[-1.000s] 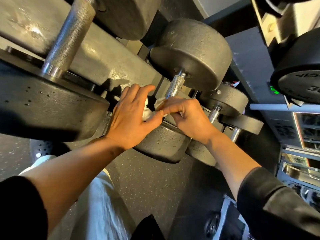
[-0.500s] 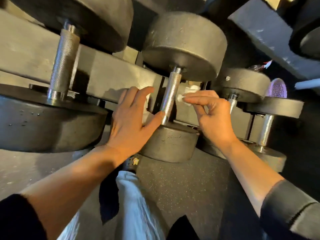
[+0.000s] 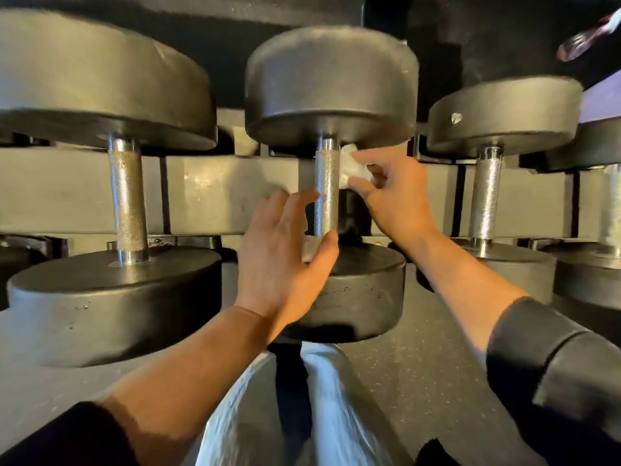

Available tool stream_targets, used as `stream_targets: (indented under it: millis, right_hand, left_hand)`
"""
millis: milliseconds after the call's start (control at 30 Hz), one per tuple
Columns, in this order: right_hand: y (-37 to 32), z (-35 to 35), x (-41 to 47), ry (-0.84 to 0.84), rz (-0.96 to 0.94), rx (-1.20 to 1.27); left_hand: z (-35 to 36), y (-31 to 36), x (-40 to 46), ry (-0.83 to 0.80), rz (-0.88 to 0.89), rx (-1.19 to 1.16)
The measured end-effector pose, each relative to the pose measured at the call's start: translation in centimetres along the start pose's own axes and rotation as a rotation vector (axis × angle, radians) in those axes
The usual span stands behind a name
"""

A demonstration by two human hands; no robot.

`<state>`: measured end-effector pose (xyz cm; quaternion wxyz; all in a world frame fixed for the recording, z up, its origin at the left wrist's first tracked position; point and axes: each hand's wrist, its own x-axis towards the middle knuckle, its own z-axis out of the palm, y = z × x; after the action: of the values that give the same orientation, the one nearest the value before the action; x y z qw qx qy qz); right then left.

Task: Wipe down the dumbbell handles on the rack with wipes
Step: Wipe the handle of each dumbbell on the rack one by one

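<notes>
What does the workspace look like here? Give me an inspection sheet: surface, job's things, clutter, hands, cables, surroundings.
Surface: grey metal rack rail carrying the dumbbells.
Job's things: middle dumbbell handle, knurled; white wipe beside its upper right. Left dumbbell handle and right dumbbell handle untouched.
Clutter: nothing seen.
Hands: right hand pinches the wipe; left hand open, thumb by the middle handle's base, white showing behind its palm.
Cables: nothing seen.
Surroundings: speckled dark floor.
</notes>
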<state>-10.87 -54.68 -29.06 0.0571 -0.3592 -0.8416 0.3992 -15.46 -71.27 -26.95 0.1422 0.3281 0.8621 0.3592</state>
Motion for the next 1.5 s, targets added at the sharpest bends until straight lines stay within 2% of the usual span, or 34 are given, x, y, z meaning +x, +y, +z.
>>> stream_targets:
  millis: [100,233,400,600,700,800,967,1133,1267,1400,1500]
  right_hand:
    - [0.5,0.7,-0.4,-0.132,0.068,0.044]
    - [0.7,-0.7,-1.7,-0.193,0.136,0.100]
    - [0.0,-0.9,-2.1,-0.112,0.134,0.205]
    - [0.1,-1.1,-3.5,-0.309,0.086,0.173]
    - [-0.8,-1.6,-3.9,-0.221,0.094,0.227]
    - [-2.6,-1.5,-3.4,-0.124,0.022,0.207]
    - [-7.6,1.8,-1.9,-0.157,-0.124,0.229]
    - [-12.2,6.8,-1.5,-0.211,-0.204,0.202]
    - [-14.1,10.4,-1.5,-0.190,-0.184,0.093]
    - [-14.7,13.2,-0.9,-0.089,-0.077,0.068]
    - [-15.4,15.3,-0.6,-0.064,-0.066,0.117]
  left_hand:
    - [-0.2,-0.1,0.0,-0.040,0.015,0.001]
    - [-0.4,-0.1,0.1,-0.053,0.019,0.009]
    - [-0.4,-0.1,0.2,-0.023,0.048,0.011]
    - [-0.2,-0.2,0.0,0.017,0.064,-0.009]
    - [-0.1,-0.4,-0.1,0.038,0.056,-0.019]
    - [-0.4,-0.1,-0.2,0.061,0.035,-0.028]
    - [-4.4,-1.3,-0.8,0.138,0.011,-0.010]
    - [-10.4,-5.0,-2.6,0.257,-0.096,0.077]
    - [-13.9,-8.7,-3.6,0.306,-0.157,0.167]
    - [-14.6,-11.8,-3.9,0.229,-0.153,0.275]
    - [-14.5,-12.5,-4.0,0.212,-0.109,0.266]
